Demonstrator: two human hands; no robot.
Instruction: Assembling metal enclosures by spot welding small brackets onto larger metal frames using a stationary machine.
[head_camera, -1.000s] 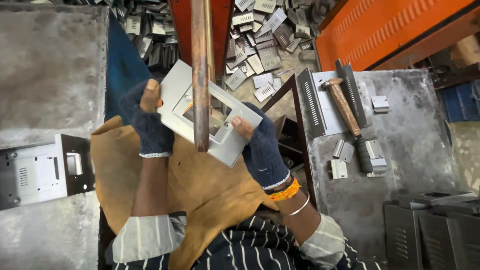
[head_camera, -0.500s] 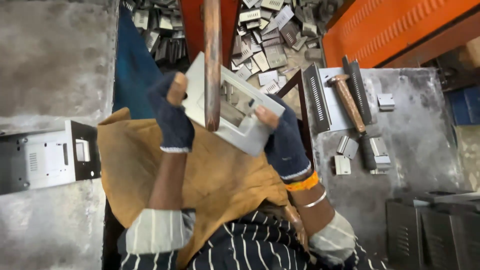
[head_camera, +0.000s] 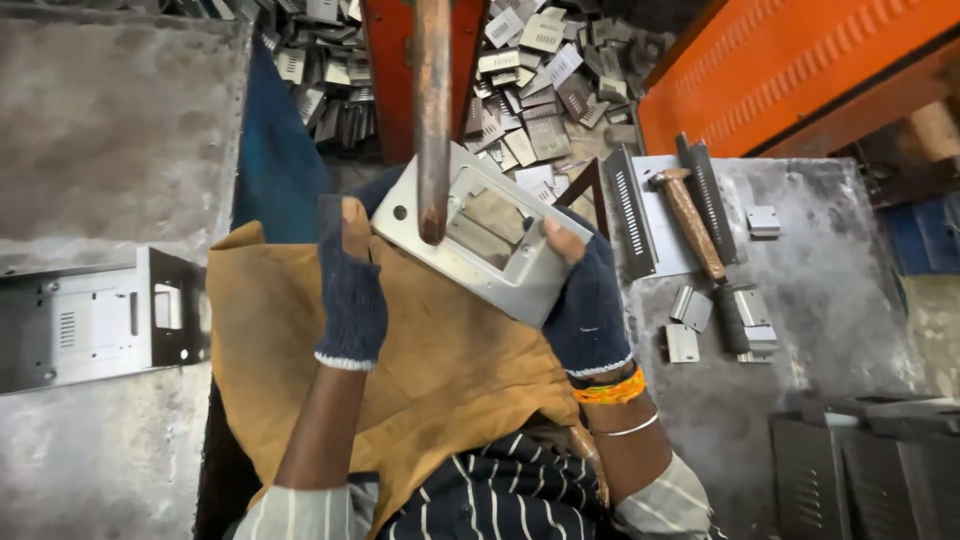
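Sheet-metal plate (head_camera: 500, 250), stiff, light, sharp-edged, under rusty rod (head_camera: 432, 120). Left hand (head_camera: 350, 290) and right hand (head_camera: 585, 305), gloved fingers clamped on opposite ends. Best gripped there, clear of cutout beside rod.

Light: soft, even daylight; faint shadows | Glare: mild sheen on metal plate (head_camera: 478, 235) | Focus: sharp centre; edges stretched, slightly soft

Both gloved hands raised, left (head_camera: 350, 285) and right (head_camera: 585, 305) fingers curled, gripping.
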